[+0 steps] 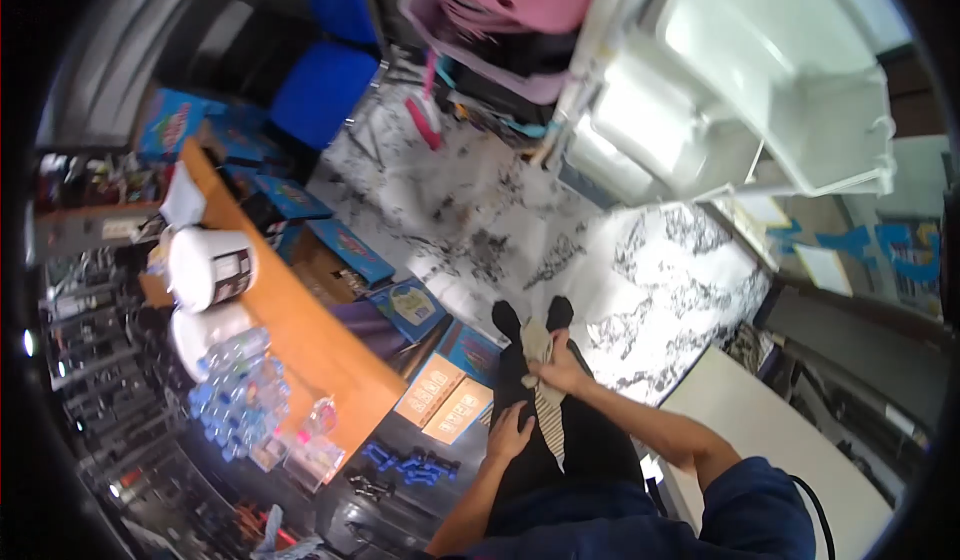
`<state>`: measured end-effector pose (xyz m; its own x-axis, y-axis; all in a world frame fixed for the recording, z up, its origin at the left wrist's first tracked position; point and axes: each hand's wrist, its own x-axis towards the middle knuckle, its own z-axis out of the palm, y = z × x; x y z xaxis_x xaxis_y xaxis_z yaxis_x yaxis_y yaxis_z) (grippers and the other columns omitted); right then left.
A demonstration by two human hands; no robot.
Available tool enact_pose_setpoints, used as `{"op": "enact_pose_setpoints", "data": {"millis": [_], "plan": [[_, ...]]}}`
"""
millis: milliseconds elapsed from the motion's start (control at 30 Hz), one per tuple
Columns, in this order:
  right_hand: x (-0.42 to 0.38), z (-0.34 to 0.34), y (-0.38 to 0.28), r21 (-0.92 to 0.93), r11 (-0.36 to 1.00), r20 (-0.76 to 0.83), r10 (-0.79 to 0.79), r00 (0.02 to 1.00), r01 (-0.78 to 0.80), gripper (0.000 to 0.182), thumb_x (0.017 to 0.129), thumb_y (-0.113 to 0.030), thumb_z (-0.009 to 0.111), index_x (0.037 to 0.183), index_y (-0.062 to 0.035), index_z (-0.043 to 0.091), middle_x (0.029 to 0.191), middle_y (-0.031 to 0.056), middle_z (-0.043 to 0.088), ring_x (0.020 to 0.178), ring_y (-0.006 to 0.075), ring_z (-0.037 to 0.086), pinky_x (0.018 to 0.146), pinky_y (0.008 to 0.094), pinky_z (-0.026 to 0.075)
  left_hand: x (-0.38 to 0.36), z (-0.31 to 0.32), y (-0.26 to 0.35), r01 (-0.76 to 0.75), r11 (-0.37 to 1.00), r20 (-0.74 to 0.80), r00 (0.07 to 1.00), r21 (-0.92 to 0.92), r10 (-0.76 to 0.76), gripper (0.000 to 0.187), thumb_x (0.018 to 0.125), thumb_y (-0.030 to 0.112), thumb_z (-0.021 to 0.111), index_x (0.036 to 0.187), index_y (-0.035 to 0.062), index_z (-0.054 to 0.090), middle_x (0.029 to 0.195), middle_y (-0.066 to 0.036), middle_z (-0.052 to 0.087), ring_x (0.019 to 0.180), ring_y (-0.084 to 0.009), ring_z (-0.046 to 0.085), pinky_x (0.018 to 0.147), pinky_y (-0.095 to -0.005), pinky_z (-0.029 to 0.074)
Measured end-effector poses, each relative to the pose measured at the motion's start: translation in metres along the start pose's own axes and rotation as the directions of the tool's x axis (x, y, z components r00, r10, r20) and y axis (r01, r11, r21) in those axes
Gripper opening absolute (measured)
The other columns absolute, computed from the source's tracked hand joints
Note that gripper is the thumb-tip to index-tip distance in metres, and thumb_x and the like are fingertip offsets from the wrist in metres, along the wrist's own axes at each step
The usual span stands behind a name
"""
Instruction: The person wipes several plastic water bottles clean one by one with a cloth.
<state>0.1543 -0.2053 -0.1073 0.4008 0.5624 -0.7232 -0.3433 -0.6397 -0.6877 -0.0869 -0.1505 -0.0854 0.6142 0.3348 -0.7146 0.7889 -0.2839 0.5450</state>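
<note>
Down at the lap — both hands on or near a striped cloth (545,400).

Right hand (560,370) is closed around the cloth's upper end, fingers curled over it, holding it against the dark trousers (590,440); the cloth hangs down along the thigh. Left hand (508,432) lies flat on the left thigh just beside the cloth, fingers loosely spread, holding nothing. Two dark shoes (530,315) show just above on the marbled floor (650,270). Off to the left stands an orange table (310,330) carrying white buckets (208,268) and a pack of bottles (240,390) — well apart from the hands.
</note>
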Motion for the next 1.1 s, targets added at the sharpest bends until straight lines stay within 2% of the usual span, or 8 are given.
{"op": "enact_pose_setpoints", "data": {"millis": [133, 167, 233, 433, 667, 800, 933, 1100], "plan": [[-0.095, 0.016, -0.109, 0.027, 0.988, 0.202, -0.151, 0.968, 0.149, 0.067, 0.086, -0.026, 0.08, 0.131, 0.004, 0.042, 0.121, 0.0234, 0.063, 0.114, 0.036, 0.067, 0.101, 0.0429, 0.053, -0.042, -0.059, 0.036, -0.064, 0.994, 0.05, 0.996, -0.09, 0.069, 0.046, 0.094, 0.026, 0.07, 0.134, 0.005, 0.066, 0.129, -0.025, 0.07, 0.119, -0.0421, 0.068, 0.099, -0.0485, 0.055], [-0.111, 0.022, -0.126, 0.031, 0.981, 0.234, -0.194, 0.953, 0.192, 0.064, 0.086, -0.026, 0.08, 0.13, 0.0051, 0.047, 0.123, 0.0225, 0.061, 0.115, 0.0345, 0.066, 0.101, 0.0419, 0.052, -0.058, -0.082, 0.057, -0.248, 0.961, -0.211, 0.953, -0.122, 0.218, 0.048, 0.091, 0.024, 0.069, 0.136, 0.0064, 0.065, 0.129, -0.026, 0.07, 0.119, -0.0428, 0.068, 0.099, -0.0486, 0.055], [-0.132, 0.032, -0.151, -0.006, 0.926, 0.189, -0.369, 0.91, 0.377, 0.062, 0.085, -0.026, 0.08, 0.131, 0.0042, 0.053, 0.125, 0.0204, 0.059, 0.116, 0.0321, 0.063, 0.102, 0.0393, 0.05, -0.079, -0.107, 0.064, -0.239, 0.934, -0.405, 0.907, -0.265, 0.117, 0.05, 0.088, 0.011, 0.067, 0.138, 0.0043, 0.064, 0.126, -0.023, 0.072, 0.115, -0.0405, 0.07, 0.098, -0.0439, 0.056], [-0.185, 0.068, -0.241, 0.055, 0.846, 0.235, -0.528, 0.816, 0.531, 0.046, 0.09, -0.019, 0.078, 0.127, 0.004, 0.065, 0.125, 0.0134, 0.058, 0.116, 0.0244, 0.059, 0.102, 0.0345, 0.047, -0.168, -0.231, 0.11, -0.289, 0.932, -0.743, 0.669, -0.218, 0.034, 0.02, 0.102, 0.015, 0.069, 0.115, -0.0005, 0.07, 0.105, -0.018, 0.076, 0.091, -0.031, 0.076, 0.083, -0.0388, 0.058], [-0.195, 0.118, -0.281, 0.373, 0.919, 0.436, -0.293, 0.851, 0.126, 0.035, 0.103, -0.019, 0.065, 0.131, 0.0021, 0.067, 0.123, 0.004, 0.062, 0.11, 0.0139, 0.061, 0.096, 0.0295, 0.05, -0.214, -0.322, 0.027, -0.355, 0.927, -0.983, 0.176, -0.12, -0.06, 0.016, 0.103, 0.009, 0.065, 0.116, 0.0007, 0.07, 0.101, -0.013, 0.074, 0.089, -0.0236, 0.074, 0.079, -0.0349, 0.058], [-0.195, 0.143, -0.311, 0.371, 0.904, 0.566, -0.038, 0.823, -0.214, 0.05, 0.112, -0.04, 0.054, 0.149, -0.0062, 0.055, 0.13, 0.0055, 0.068, 0.113, 0.0174, 0.066, 0.097, 0.0343, 0.054, -0.223, -0.4, -0.042, -0.178, 0.98, -0.994, 0.067, -0.094, -0.084, 0.025, 0.1, 0.009, 0.068, 0.122, -0.0002, 0.067, 0.106, -0.016, 0.072, 0.096, -0.0278, 0.072, 0.086, -0.0392, 0.057], [-0.183, 0.165, -0.327, 0.356, 0.906, 0.592, -0.028, 0.805, -0.23, 0.061, 0.111, -0.05, 0.052, 0.154, -0.0074, 0.049, 0.137, 0.0068, 0.067, 0.121, 0.0197, 0.066, 0.101, 0.0368, 0.054, -0.216, -0.48, -0.106, 0.188, 0.982, -1.0, 0.022, 0.011, 0.007, 0.038, 0.093, 0.012, 0.074, 0.129, 0.0021, 0.066, 0.115, -0.019, 0.072, 0.108, -0.0353, 0.069, 0.096, -0.0463, 0.054], [-0.158, 0.171, -0.331, 0.387, 0.902, 0.585, -0.081, 0.807, -0.19, 0.064, 0.109, -0.051, 0.055, 0.155, -0.007, 0.047, 0.142, 0.0083, 0.064, 0.123, 0.0217, 0.065, 0.105, 0.0372, 0.053, -0.19, -0.539, -0.14, 0.378, 0.923, -0.979, 0.206, 0.074, -0.005, 0.05, 0.086, 0.02, 0.081, 0.13, 0.004, 0.064, 0.12, -0.021, 0.071, 0.117, -0.0407, 0.066, 0.099, -0.0511, 0.053]]}}
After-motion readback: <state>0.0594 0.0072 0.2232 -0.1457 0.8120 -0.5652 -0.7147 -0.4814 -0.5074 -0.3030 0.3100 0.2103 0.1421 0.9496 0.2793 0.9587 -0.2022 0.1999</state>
